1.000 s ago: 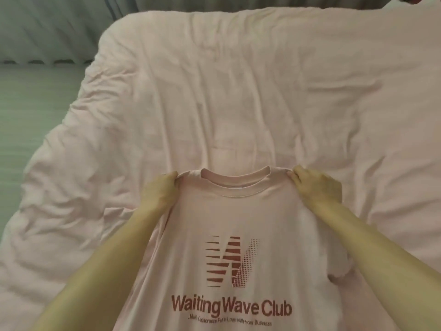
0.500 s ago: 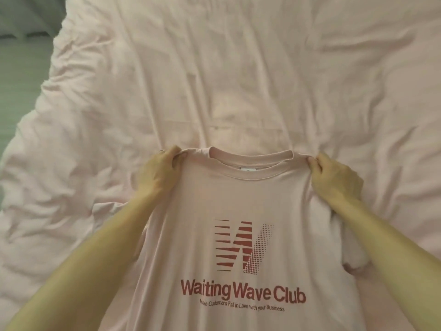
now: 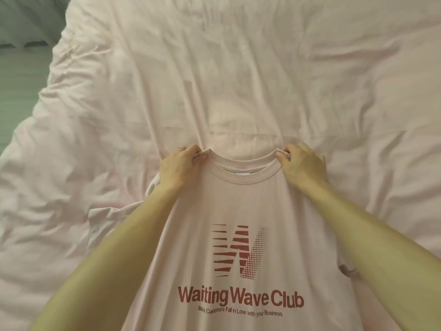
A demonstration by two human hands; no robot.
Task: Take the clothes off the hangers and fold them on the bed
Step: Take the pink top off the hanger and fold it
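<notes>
The pink T-shirt is lying print-up over the bed, its collar at 12 o'clock, with left hand and right hand each pinching a shoulder beside the collar.

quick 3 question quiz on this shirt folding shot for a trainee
1. True or false: the left hand and the right hand each pinch the T-shirt right beside its collar.
2. Which way does the red logo face? A) up, toward the camera B) down, away from the camera C) folded out of sight
3. Fill in: the large red lettering reads "Waiting Wave ____".
Key: 1 true; 2 A; 3 Club.
</notes>
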